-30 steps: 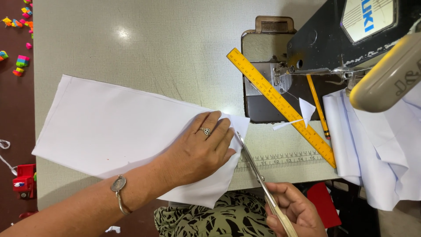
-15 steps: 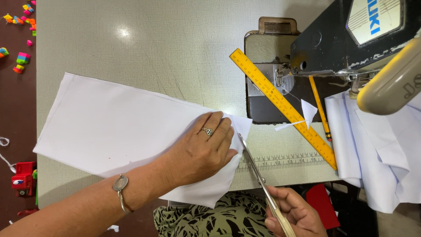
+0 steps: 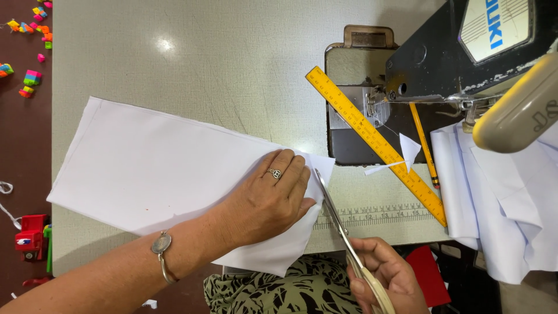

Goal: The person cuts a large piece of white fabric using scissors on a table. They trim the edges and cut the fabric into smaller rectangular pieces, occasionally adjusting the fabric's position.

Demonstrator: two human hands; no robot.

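A folded piece of white fabric [image 3: 151,168] lies across the grey sewing table [image 3: 221,75]. My left hand [image 3: 264,200], with a ring and a wrist bangle, presses flat on the fabric's right end. My right hand [image 3: 386,278] grips long metal scissors [image 3: 337,218] at the table's near edge. The blades point up and away along the fabric's right edge, just right of my left fingers.
A yellow ruler [image 3: 375,139] lies diagonally by the sewing machine [image 3: 465,52], with a pencil [image 3: 423,145] and small white fabric scraps [image 3: 401,154] beside it. More white fabric pieces [image 3: 500,203] are stacked at the right. Colourful small toys [image 3: 29,75] lie on the floor at left.
The scissors and my right hand have shifted slightly; my left hand stays pressed on the fabric. The view moved a little.
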